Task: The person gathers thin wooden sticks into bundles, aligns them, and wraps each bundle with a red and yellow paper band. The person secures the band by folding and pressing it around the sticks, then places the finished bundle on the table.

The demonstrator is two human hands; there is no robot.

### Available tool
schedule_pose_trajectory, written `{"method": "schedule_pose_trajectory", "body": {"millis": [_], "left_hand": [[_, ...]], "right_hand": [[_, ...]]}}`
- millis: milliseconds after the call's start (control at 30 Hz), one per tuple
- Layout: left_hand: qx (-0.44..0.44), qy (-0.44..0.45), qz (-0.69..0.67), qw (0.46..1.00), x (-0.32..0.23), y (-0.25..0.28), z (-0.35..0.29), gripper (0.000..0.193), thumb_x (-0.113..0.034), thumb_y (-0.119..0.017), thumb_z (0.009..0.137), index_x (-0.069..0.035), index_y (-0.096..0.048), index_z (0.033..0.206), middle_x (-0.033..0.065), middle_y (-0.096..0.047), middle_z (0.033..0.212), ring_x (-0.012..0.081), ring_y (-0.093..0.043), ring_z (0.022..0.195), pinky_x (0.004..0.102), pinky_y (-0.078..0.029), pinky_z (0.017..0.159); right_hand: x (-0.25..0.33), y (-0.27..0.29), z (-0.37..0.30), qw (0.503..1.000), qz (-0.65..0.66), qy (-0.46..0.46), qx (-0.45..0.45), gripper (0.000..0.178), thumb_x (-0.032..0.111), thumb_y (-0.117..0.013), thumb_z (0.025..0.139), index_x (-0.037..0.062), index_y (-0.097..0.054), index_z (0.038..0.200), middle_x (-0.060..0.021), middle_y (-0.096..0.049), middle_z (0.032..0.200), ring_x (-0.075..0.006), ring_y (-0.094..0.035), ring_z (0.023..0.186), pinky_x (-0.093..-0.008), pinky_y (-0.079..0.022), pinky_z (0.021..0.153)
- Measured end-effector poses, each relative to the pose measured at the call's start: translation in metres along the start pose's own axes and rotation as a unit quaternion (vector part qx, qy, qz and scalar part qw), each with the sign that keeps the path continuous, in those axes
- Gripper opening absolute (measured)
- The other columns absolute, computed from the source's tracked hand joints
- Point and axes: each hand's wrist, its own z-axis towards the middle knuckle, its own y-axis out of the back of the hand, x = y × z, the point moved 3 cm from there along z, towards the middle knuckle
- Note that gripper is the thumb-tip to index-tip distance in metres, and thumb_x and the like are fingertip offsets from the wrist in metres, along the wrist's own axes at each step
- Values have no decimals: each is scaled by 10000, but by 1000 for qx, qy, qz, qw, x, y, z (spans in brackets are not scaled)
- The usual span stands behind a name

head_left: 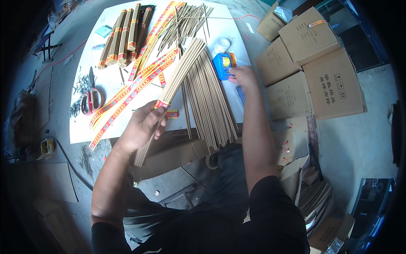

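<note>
left hand [146, 123] was wrapped around a red-banded bundle of brown sticks [182, 70]; right hand [244, 78], fingers curled, was at a blue tape dispenser [220, 67], its hold impossible to tell.

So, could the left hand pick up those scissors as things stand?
Probably not yet: the left hand is closed around a bundle of sticks. Otherwise the way looks fairly free: the scissors lie uncovered, handles toward the person, with only thin red-and-yellow strips between.

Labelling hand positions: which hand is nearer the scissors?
The left hand, gripping a stick bundle right of the scissors; the right hand is farther right, at the blue tape dispenser.
</note>
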Motion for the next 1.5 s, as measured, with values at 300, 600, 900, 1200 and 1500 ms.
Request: {"method": "schedule_pose_trajectory", "body": {"millis": [300,600,900,1200,1500], "left_hand": [[1,2,2,1000,0,-1,1,479,-421,-541,1104,15,-582,1298,48,-584,875,111,-552,627,253,-442,526],[15,6,4,1000,1,-3,2,405,-371,-526,1111,12,-586,1228,47,-589,888,113,-563,636,252,-449,530],[15,13,12,1000,-1,-4,2,370,-347,-519,1113,4,-582,1211,43,-584,889,113,-562,644,254,-453,544],[21,19,22,999,-3,-5,2,354,-336,-507,1117,2,-575,1197,45,-579,893,119,-558,653,257,-456,553],[15,19,40,999,-6,-6,2,365,-332,-501,1119,12,-584,1208,49,-586,891,118,-565,659,258,-457,549]], "right_hand": [[-3,2,1,995,98,-18,16,331,103,-702,898,-163,-676,1094,-193,-713,1025,-234,-735,891,-325,-655,780],[-9,14,6,988,135,-32,67,282,112,-729,942,-89,-667,1129,-134,-687,1060,-205,-687,957,-363,-637,908],[-9,13,3,987,144,-40,53,226,48,-731,935,-107,-660,1084,-154,-685,1044,-219,-698,946,-359,-638,931],[-11,11,1,984,163,-25,63,190,-2,-713,910,-124,-651,1043,-172,-687,1027,-238,-705,946,-366,-639,942],[-14,14,5,991,114,-28,65,167,19,-741,884,-86,-672,993,-143,-693,992,-221,-704,926,-363,-631,925]]}}
